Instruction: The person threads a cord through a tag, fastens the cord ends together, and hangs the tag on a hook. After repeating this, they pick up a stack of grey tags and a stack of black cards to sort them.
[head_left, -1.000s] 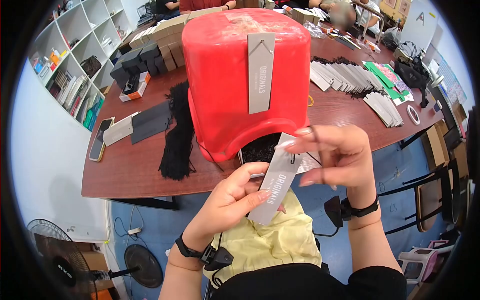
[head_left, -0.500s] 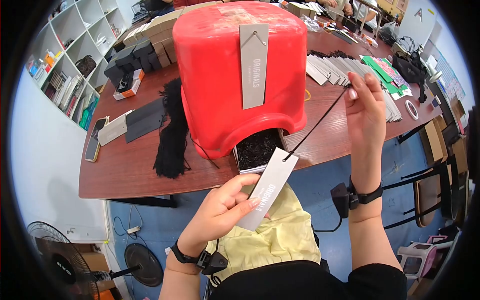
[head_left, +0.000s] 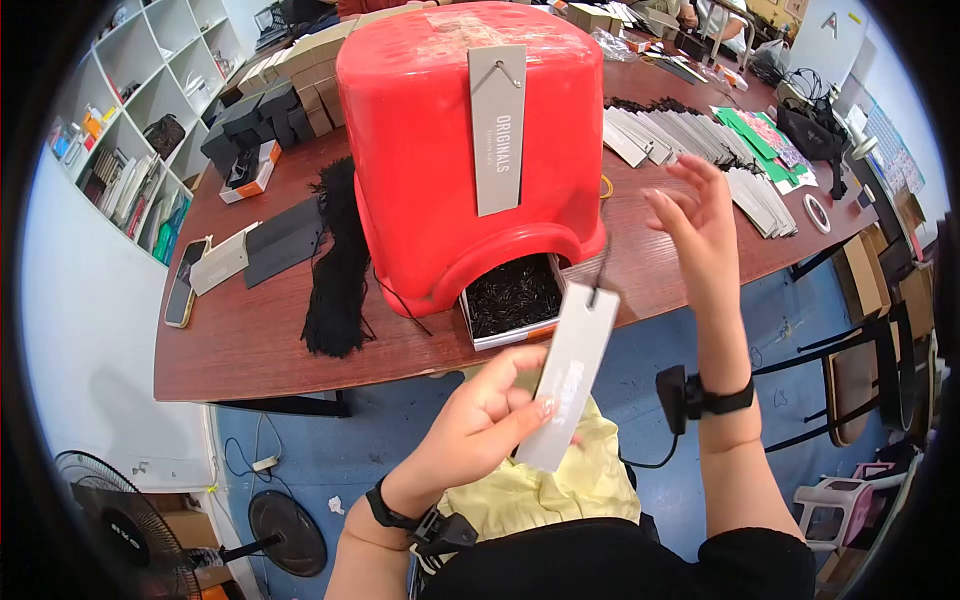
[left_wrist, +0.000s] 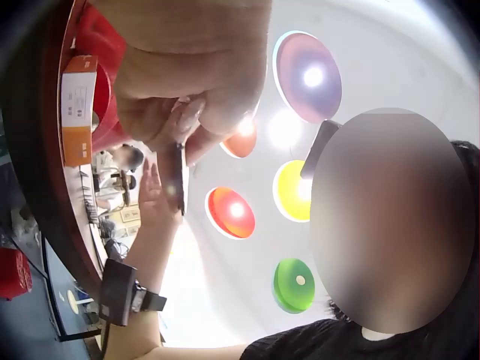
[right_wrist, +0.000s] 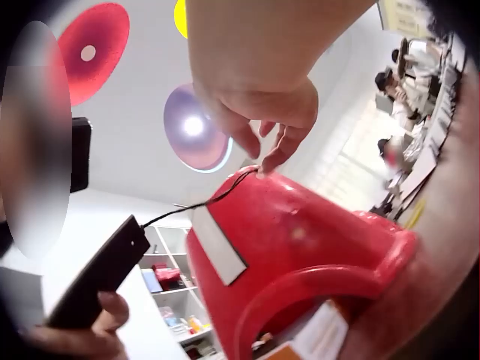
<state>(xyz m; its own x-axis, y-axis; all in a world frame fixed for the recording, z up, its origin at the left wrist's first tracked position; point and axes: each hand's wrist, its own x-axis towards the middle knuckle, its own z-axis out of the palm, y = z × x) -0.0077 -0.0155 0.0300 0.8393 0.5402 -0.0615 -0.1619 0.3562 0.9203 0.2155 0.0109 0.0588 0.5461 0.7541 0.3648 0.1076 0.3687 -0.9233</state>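
My left hand [head_left: 480,420] grips a grey hang tag [head_left: 580,345] printed ORIGINALS, thumb on its face, over my lap. A black cord [right_wrist: 199,204] is threaded through the hole at the tag's upper end and blurs upward in the head view. To the right, my right hand [head_left: 708,240] is raised with its fingers loosely bent and apart; in the right wrist view the cord's far end lies right by its fingertips. Facing me is an upturned red plastic stool [head_left: 400,150] with another tag [head_left: 497,130] on its side. Under its arch sits a box [head_left: 515,335] of small black pieces.
A bundle of black cords [head_left: 335,270] lies left of the stool, beside dark and grey tags [head_left: 282,240] and a phone [head_left: 187,283]. Rows of grey tags [head_left: 680,140] spread at the right. A fan [head_left: 120,530] stands on the floor at left.
My right hand first drew the cord taut up and to the right, then loosened its fingers and shifted slightly left and down. The cord slackened. The tag in my left hand tilted more upright.
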